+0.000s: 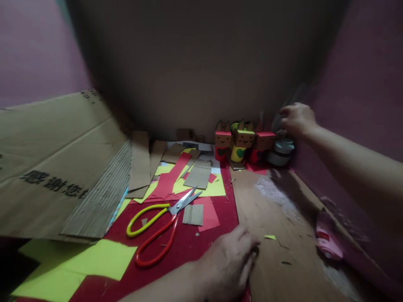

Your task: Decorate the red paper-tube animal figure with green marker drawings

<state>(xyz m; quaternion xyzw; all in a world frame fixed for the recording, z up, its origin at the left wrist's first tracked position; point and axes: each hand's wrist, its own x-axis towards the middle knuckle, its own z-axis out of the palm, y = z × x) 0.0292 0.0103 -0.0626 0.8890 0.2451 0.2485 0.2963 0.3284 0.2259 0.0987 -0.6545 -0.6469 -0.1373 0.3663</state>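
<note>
My right hand [297, 119] is raised at the back right, above a grey lidded pot [281, 151]; its fingers are bent round something pale and see-through, too blurred to name. My left hand [231, 260] rests at the front, curled, on the edge between the red sheet [126, 247] and the wooden top [270, 268]. What its fingers hold, if anything, is hidden. Open scissors [174, 209] with one yellow and one red handle lie left of it. Several small box-headed figures [242, 144] in red and yellow stand along the back, left of the pot.
A large cardboard sheet [47, 147] leans at the left. Yellow paper [103, 256], a red strip [173, 176] and cardboard pieces [193, 214] are scattered about. A pink tube [328, 239] lies by the right wall.
</note>
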